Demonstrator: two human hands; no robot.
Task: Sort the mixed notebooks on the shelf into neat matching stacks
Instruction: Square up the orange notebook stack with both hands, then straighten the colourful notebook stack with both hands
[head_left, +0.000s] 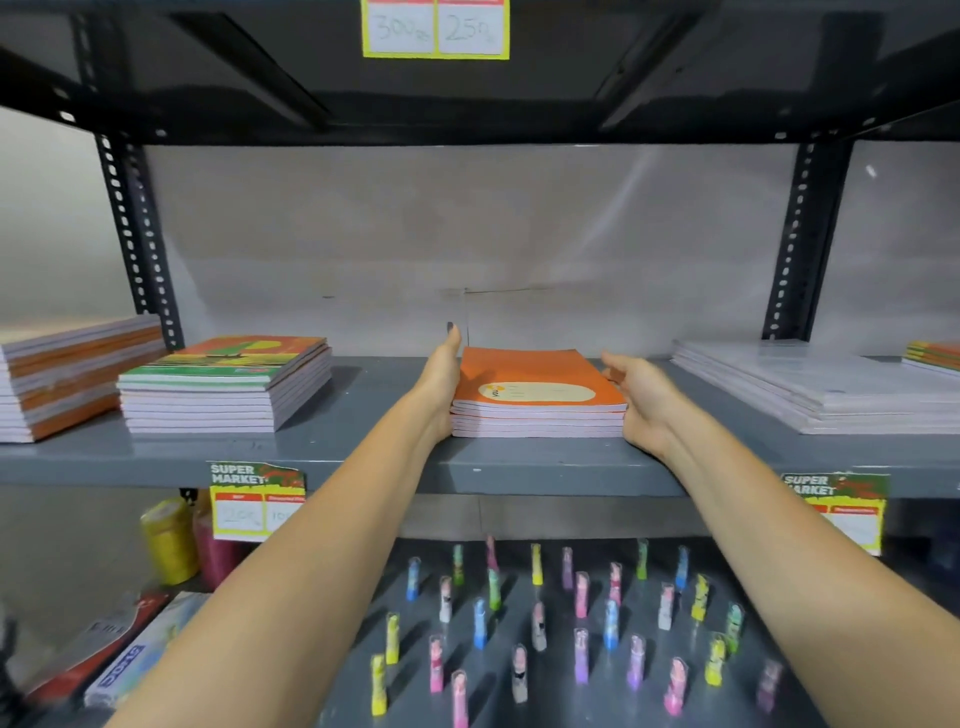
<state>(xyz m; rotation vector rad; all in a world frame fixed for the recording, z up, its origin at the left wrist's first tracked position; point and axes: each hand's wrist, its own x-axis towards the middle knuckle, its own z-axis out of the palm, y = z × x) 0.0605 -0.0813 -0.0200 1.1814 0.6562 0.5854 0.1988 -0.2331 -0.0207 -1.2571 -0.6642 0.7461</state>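
Observation:
A short stack of orange-covered notebooks (537, 395) lies in the middle of the grey shelf (363, 452). My left hand (441, 384) lies flat against the stack's left side, fingers stretched toward the back. My right hand (641, 397) presses against the stack's right front corner, fingers pointing inward. Left of it stands a taller stack with a green and orange cover (228, 384). At the far left sits a mixed pile of orange and white notebooks (67, 374). A pile of white plastic-wrapped notebooks (826, 387) lies at the right.
More colourful notebooks (935, 356) peek in at the far right edge. Black slotted uprights (137, 244) frame the bay. Price tags (257, 501) hang from the shelf's front lip. Below stand several small coloured tubes (582, 623) and a yellow roll (169, 540).

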